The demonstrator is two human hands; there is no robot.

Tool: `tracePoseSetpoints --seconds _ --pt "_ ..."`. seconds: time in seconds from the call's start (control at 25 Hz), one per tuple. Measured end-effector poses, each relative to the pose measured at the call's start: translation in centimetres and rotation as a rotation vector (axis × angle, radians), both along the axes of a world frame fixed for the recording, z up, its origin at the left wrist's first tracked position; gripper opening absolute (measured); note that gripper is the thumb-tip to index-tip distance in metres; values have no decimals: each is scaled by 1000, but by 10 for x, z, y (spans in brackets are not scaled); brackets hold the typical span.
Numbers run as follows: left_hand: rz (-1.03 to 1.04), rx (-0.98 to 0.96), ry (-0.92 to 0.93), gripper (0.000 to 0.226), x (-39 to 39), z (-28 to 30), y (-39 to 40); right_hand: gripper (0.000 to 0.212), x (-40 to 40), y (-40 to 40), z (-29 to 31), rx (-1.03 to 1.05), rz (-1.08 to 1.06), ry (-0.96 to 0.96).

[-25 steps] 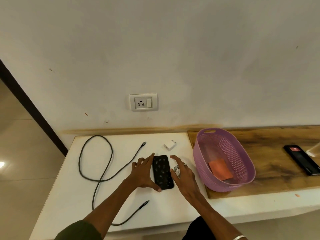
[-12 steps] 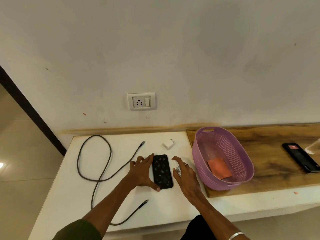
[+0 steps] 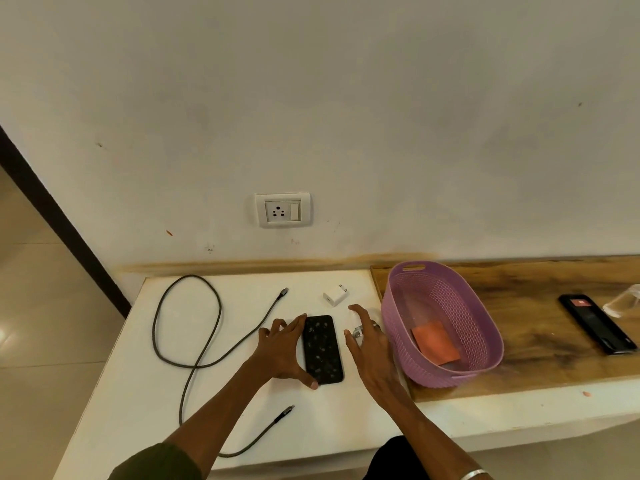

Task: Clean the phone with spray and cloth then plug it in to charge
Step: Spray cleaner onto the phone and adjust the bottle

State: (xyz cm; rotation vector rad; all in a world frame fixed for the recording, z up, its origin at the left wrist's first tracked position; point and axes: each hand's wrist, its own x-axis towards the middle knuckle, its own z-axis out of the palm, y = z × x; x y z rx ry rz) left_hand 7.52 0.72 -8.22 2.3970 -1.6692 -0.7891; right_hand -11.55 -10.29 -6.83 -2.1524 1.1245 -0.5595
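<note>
A black phone (image 3: 322, 348) lies flat on the white counter (image 3: 138, 393), its face dotted with droplets. My left hand (image 3: 280, 351) grips its left edge, thumb at the near corner and fingers at the far corner. Just to the right of the phone, my right hand (image 3: 372, 351) holds a small clear spray bottle (image 3: 357, 332), mostly hidden by the fingers. An orange cloth (image 3: 434, 342) lies inside the purple basket (image 3: 485, 327). A white charger plug (image 3: 335, 294) sits behind the phone. A dark cable (image 3: 194, 341) loops at the left. The wall socket (image 3: 282, 210) is above.
The basket stands on a wooden board (image 3: 540, 289) at the right. A second black phone (image 3: 597, 323) lies there, next to a clear object (image 3: 623, 303) at the frame's edge. The counter's left end drops to the floor.
Both hands stay at the phone's sides; my right hand has eased slightly away to the right. The view has shifted a little.
</note>
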Motion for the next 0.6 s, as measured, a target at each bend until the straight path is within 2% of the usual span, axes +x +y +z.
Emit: tracePoseSetpoints --seconds 0.08,0.2,0.32,0.44,0.6 --pt "-1 -1 0 150 0 0 0 44 2 -3 3 -17 40 -39" --pt "-6 12 -14 149 0 2 0 36 1 -3 7 -137 46 20" --pt "-10 14 -29 150 -1 4 0 45 -5 8 9 -58 3 -80" --pt "-9 10 -39 151 -2 6 1 51 -22 20 9 -139 -14 -82" --pt "-1 15 -30 150 -6 10 2 51 -45 32 12 -33 -28 -149"
